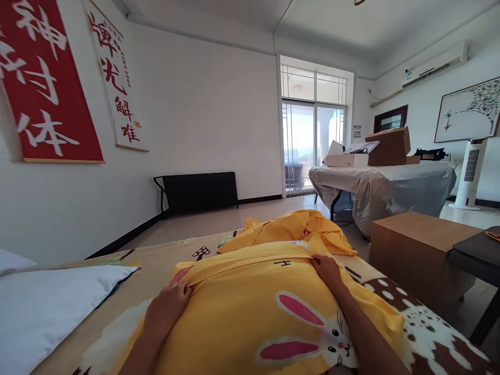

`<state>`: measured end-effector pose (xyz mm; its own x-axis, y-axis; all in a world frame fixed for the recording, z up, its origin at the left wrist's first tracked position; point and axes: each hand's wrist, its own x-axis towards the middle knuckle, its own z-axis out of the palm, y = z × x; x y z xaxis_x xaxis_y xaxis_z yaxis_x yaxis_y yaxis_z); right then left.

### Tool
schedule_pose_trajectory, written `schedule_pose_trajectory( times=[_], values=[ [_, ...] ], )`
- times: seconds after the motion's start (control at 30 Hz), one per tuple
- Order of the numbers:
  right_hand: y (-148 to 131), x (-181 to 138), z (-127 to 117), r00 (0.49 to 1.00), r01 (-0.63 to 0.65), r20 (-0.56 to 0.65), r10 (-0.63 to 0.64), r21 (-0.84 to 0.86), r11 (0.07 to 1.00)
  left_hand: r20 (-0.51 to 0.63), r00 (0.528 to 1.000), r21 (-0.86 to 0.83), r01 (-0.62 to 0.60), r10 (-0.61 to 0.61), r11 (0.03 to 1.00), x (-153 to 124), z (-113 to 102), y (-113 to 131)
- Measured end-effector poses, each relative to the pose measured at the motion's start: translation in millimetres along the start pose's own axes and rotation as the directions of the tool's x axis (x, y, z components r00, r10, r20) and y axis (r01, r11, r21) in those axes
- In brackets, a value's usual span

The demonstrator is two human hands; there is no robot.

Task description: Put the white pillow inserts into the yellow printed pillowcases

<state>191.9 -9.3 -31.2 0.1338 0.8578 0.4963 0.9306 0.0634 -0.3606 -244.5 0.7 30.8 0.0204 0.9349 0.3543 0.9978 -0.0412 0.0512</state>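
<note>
A yellow rabbit-print bed cloth (230, 312) lies spread in front of me, with a long fold running along its far edge. At the left end of this fold, my left hand (169, 303) is closed on the cloth, fingers curled over the edge. My right hand (327, 268) pinches the same fold near its right end, beside a small black printed mark. A white rabbit face with pink ears shows near my right forearm. Just beyond lies a crumpled heap of yellow cloth (289, 227). Whether both yellow parts are one piece I cannot tell.
Beneath is a patterned beige and brown bed cover (425, 312). A white pillow (50, 307) lies at the left. To the right stand a wooden box (422, 234) and a dark seat (478, 250). Farther back are a plastic-covered table (371, 182) and a folded black table (199, 191).
</note>
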Motion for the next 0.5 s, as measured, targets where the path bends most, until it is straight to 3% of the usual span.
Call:
schedule_pose_trajectory(
  times=[0.2,0.37,0.5],
  values=[
    [-17.7,15.6,-52.5,1.000,0.023,-0.004,-0.024,-0.216,0.976,-0.093,0.969,0.249,-0.198,0.227,0.948,7.1,-61.4,0.5],
    [-33.3,32.5,-112.2,0.996,0.018,-0.077,-0.045,-0.318,0.948,-0.217,0.934,0.337,-0.200,0.283,0.920,-0.6,-128.8,-4.0],
    [-47.6,35.7,-148.4,0.994,0.027,-0.092,-0.066,-0.375,0.927,-0.303,0.899,0.340,-0.209,0.317,0.917,-12.3,-164.4,-10.5]
  ],
)
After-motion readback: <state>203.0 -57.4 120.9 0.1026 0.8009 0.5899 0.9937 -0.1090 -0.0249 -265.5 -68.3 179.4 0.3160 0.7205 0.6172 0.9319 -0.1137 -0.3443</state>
